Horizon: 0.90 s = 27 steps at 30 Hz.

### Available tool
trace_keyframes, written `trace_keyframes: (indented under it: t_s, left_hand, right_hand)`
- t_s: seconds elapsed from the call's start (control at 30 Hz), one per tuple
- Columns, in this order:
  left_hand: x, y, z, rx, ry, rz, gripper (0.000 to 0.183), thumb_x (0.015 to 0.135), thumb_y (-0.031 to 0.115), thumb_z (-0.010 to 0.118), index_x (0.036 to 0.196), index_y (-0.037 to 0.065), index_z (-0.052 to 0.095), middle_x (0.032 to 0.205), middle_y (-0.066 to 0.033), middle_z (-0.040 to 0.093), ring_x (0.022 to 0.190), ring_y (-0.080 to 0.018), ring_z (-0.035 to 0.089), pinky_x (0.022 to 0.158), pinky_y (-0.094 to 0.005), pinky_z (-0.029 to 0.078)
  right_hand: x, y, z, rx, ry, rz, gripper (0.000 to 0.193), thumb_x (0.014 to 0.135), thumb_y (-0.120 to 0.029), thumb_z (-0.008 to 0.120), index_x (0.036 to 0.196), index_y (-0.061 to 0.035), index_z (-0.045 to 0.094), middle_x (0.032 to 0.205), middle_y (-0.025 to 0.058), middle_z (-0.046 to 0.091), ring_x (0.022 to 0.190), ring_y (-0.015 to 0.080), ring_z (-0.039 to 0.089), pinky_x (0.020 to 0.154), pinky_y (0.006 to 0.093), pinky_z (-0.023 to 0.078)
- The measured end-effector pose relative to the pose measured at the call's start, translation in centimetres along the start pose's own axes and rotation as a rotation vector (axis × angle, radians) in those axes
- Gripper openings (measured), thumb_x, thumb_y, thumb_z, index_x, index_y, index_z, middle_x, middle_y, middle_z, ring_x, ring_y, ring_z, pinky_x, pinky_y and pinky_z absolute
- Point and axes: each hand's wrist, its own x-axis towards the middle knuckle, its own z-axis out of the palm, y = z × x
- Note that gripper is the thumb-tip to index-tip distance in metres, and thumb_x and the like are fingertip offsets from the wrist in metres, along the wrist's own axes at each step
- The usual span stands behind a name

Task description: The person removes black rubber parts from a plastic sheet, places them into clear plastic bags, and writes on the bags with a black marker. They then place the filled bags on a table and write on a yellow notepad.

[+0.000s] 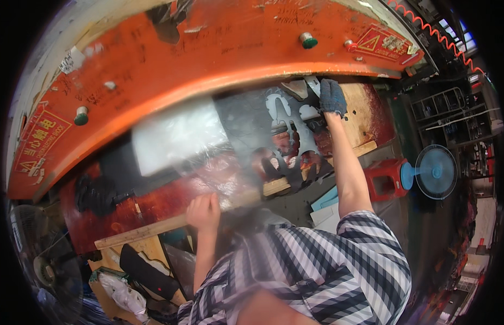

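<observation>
My bare left hand [204, 211] is closed, knuckles up, at the near wooden edge of the red worktop [154, 203]. Its palm is hidden, and clear plastic film [230, 179] lies just beyond it. Far to the right, my right hand [332, 97] wears a dark blue glove. Its fingers are closed beside a narrow pale strip [313, 85]; what they grip is hidden. Left of the glove lies a dark sheet [238, 116] with curved cut-outs and pale grey shaped pieces [277, 108]. A white, film-covered sheet [176, 135] lies farther left.
An orange machine beam [225, 49] with green-capped buttons spans the far side, low over the worktop. A blue fan [436, 171] on a red stool [386, 179] stands at right. Below left sits a box with plastic bags [122, 295]; another fan [43, 271] is at far left.
</observation>
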Motion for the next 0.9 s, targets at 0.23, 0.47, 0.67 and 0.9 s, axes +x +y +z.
trace_keyframes:
  t_s: [0.23, 0.47, 0.67, 0.9]
  left_hand:
    - [-0.7, -1.7, 0.9, 0.005, 0.114, 0.022, 0.014, 0.078, 0.019, 0.068, 0.067, 0.012, 0.063, 0.069, -0.0023, 0.061, 0.062, -0.0219, 0.056, 0.056, -0.0341, 0.040]
    - [-2.4, -4.2, 0.8, 0.127, 0.056, 0.133, 0.025, 0.084, 0.033, 0.058, 0.098, 0.013, 0.066, 0.104, -0.0054, 0.062, 0.106, -0.0263, 0.051, 0.101, -0.0470, 0.030]
    - [-2.0, -6.8, 1.1, 0.191, -0.114, 0.110, 0.047, 0.079, 0.047, 0.060, 0.112, 0.015, 0.059, 0.114, -0.0066, 0.057, 0.115, -0.0262, 0.047, 0.103, -0.0519, 0.026]
    - [-1.5, -5.9, 0.1, 0.167, -0.212, 0.178, 0.051, 0.082, 0.047, 0.057, 0.121, 0.015, 0.054, 0.120, -0.0085, 0.054, 0.119, -0.0272, 0.044, 0.104, -0.0523, 0.024]
  right_hand:
    - [-1.1, -6.8, -6.8, 0.649, -0.140, -0.077, 0.023, 0.086, -0.027, 0.054, 0.080, -0.0054, 0.059, 0.069, 0.0035, 0.058, 0.057, 0.0125, 0.051, 0.051, 0.0279, 0.039]
    - [-14.3, -1.8, -10.3, 0.567, -0.154, -0.251, 0.023, 0.088, -0.024, 0.053, 0.084, -0.0033, 0.063, 0.075, 0.0113, 0.061, 0.068, 0.0221, 0.058, 0.061, 0.0337, 0.046]
    - [-22.1, 7.4, -6.9, 0.619, -0.339, 0.374, 0.027, 0.089, -0.029, 0.056, 0.088, -0.0026, 0.064, 0.072, 0.0032, 0.058, 0.062, 0.0131, 0.051, 0.059, 0.0272, 0.042]
    - [-28.6, 12.0, -5.7, 0.731, -0.339, 0.452, 0.016, 0.088, -0.023, 0.061, 0.083, -0.0080, 0.063, 0.071, -0.0025, 0.056, 0.060, 0.0071, 0.048, 0.052, 0.0245, 0.038]
